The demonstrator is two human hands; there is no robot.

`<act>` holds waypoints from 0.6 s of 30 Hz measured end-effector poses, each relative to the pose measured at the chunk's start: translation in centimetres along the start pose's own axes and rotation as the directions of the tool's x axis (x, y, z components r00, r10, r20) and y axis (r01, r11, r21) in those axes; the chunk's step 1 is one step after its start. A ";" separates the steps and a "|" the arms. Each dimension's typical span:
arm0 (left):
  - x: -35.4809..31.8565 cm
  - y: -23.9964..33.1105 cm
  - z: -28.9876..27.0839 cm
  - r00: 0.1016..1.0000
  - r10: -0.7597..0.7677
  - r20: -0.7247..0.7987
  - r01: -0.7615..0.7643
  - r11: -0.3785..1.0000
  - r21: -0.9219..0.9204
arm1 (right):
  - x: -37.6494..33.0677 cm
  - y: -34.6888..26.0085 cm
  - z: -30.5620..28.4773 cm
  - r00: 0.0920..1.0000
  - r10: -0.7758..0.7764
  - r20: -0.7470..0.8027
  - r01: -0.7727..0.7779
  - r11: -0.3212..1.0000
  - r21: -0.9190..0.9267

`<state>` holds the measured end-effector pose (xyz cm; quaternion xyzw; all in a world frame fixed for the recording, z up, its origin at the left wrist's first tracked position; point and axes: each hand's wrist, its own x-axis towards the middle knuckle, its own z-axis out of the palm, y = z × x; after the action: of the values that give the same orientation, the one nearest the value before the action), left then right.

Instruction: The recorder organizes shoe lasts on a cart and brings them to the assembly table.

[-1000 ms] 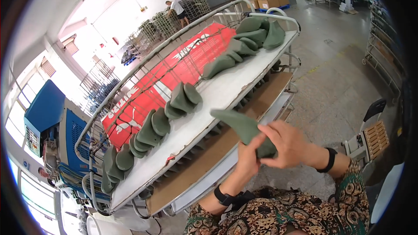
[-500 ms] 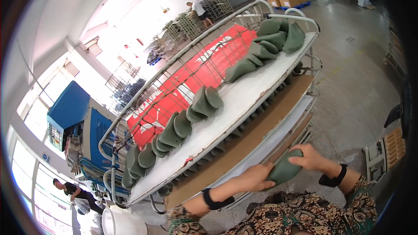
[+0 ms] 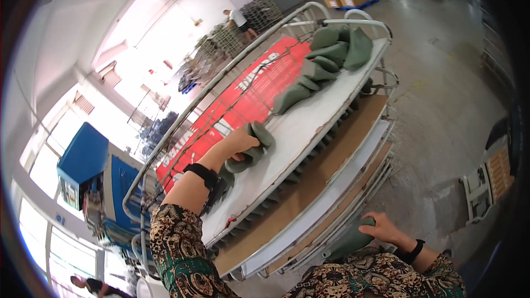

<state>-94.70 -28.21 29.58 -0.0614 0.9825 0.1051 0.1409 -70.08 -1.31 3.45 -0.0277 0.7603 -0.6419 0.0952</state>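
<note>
My left hand point(image 3: 241, 142) is stretched out over the top shelf, its fingers closed around an olive-green shoe-shaped piece point(image 3: 252, 158) in the row there. Another green piece point(image 3: 261, 134) leans right beside the fingertips. Low at the right, close to my body, my right hand point(image 3: 382, 228) grips one end of a smooth green shoe-shaped piece point(image 3: 349, 241), which slants down to the left. My left forearm hides part of the row on the shelf.
The white top shelf point(image 3: 298, 135) belongs to a tube-framed rack with lower boards point(image 3: 331, 160) and a wire back over a red panel point(image 3: 243, 91). More green pieces point(image 3: 337, 49) lie at its far end. A blue machine point(image 3: 85, 152) stands left; two people are in the background.
My left hand has let go of the green piece near my body and moved up and left to the shelf row. My right hand still holds that piece. The view has shifted slightly.
</note>
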 end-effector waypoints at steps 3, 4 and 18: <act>0.7 -2.2 0.7 1.000 0.025 0.020 -0.019 0.967 -0.254 | -1.7 0.4 1.3 1.000 0.015 -0.012 -0.016 0.998 -0.064; 0.1 -2.6 0.3 0.995 0.045 0.086 -0.008 0.919 -0.393 | -1.7 0.2 1.9 0.999 0.023 -0.034 -0.026 0.995 -0.100; -21.3 -5.9 -1.5 0.562 0.825 -0.053 -0.536 0.315 -0.783 | 0.9 -0.6 12.9 0.980 -0.197 -0.029 0.167 0.891 -0.423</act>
<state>-73.93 -32.37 35.99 0.3383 0.7354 0.5440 0.2210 -68.73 -14.09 1.88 -0.0956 0.8771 -0.4706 -0.0007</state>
